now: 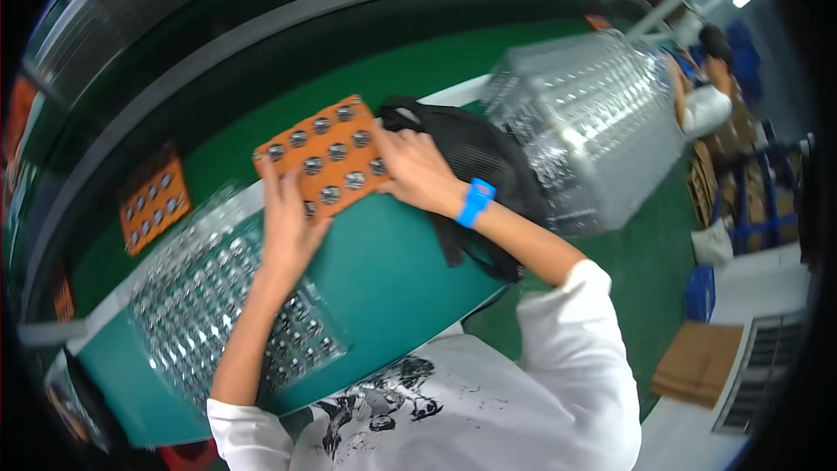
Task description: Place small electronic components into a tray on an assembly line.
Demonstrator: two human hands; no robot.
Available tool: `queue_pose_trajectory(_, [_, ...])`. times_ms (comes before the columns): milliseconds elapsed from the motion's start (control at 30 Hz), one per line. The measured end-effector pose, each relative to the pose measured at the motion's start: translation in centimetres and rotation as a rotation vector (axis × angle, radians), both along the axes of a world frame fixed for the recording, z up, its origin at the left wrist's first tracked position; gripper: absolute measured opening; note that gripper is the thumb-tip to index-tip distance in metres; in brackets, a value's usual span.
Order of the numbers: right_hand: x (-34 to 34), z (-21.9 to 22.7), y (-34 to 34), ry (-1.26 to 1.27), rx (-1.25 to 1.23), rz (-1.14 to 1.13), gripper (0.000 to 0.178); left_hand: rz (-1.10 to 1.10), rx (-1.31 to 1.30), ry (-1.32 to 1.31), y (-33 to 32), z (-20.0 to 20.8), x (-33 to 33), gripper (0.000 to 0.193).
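Observation:
My left hand (285, 220) and my right hand (420, 170) grip an orange board (331, 172) by its left and right sides. Rows of round, silvery parts sit in the board, which is tilted over the boundary between the green bench and the conveyor. Beneath my left forearm lies a clear plastic tray (196, 296) filled with shiny round pieces. Just beyond my right hand is a black mesh-backed bag (484, 148), partly covered by my right forearm. My thumbs show near the board's lower edge; the fingertips under it are hidden.
Another orange board (157, 205) rests on the green conveyor (453, 52) at left. A tall stack of clear plastic trays (602, 139) stands at right. Farther back are a co-worker (702, 105), flattened cardboard (697, 362) and a blue bin (699, 293). The green bench (401, 266) fills the foreground.

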State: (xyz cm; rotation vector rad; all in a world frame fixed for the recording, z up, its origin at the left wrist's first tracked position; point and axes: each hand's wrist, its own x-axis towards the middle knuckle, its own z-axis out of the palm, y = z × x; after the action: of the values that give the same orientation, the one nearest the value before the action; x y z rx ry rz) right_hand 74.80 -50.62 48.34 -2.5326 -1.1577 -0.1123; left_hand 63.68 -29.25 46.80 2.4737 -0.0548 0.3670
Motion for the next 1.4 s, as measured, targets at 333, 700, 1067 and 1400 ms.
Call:
queue_pose_trajectory(333, [9.3, -1.4, 5.0, -0.018, -0.102, -0.063, 0.086, 0.066, 0.071, -0.118, 4.4, -1.8, 8.0, 0.079])
queue_pose_trajectory(700, [12.4, -3.2, 8.9, 0.002, 0.058, 0.090, 0.085, 0.240, 0.140, -0.115, 7.3, -3.0, 11.2, 0.064])
queue_pose_trajectory(1067, [14.3, -7.2, 14.0, -0.084, 0.063, 0.008, 0.076, 0.471, 0.274, -0.049, 10.8, -3.7, 11.9, 0.085])
queue_pose_trajectory(1400, [13.4, -9.2, 13.1, -0.087, 0.248, -0.187, 0.068, 0.403, 0.179, -0.027, 11.2, -2.6, 2.9, 0.037])
